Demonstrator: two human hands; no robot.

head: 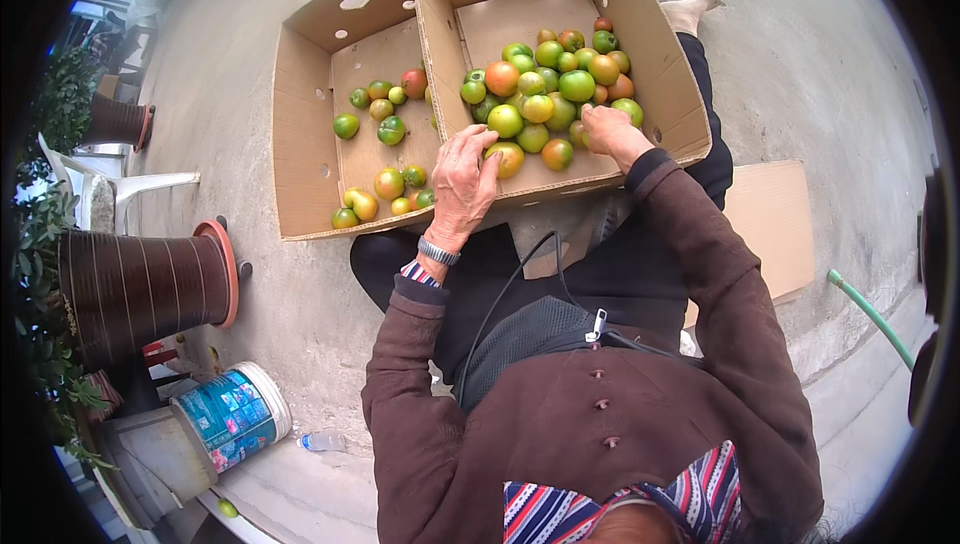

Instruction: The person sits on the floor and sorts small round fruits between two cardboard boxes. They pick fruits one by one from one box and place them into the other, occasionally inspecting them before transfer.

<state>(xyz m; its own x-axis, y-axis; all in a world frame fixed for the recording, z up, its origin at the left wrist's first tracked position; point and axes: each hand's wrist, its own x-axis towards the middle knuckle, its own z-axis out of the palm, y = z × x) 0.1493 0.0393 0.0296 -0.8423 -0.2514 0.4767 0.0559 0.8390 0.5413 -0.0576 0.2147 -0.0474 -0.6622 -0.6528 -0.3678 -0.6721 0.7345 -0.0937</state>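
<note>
Two open cardboard boxes stand side by side before me. The right cardboard box (pixel 675 93) holds a heap of green and orange tomatoes (pixel 577 85); the left cardboard box (pixel 304 131) has fewer, scattered over its bottom. My left hand (pixel 463 180) is over the walls where the boxes meet, its fingertips at a yellow-orange tomato (pixel 506 160) in the near left corner of the right box; a firm grip cannot be made out. My right hand (pixel 615 135) reaches over the near wall into the heap, fingers bent down beside a partly hidden tomato (pixel 577 134).
A flat cardboard sheet (pixel 772 221) and a green hose (pixel 874 319) lie on the right. To the left are a brown plant pot (pixel 142 285), a white plastic chair (pixel 150 187), a printed bucket (pixel 232 413) and a plastic bottle (pixel 322 442).
</note>
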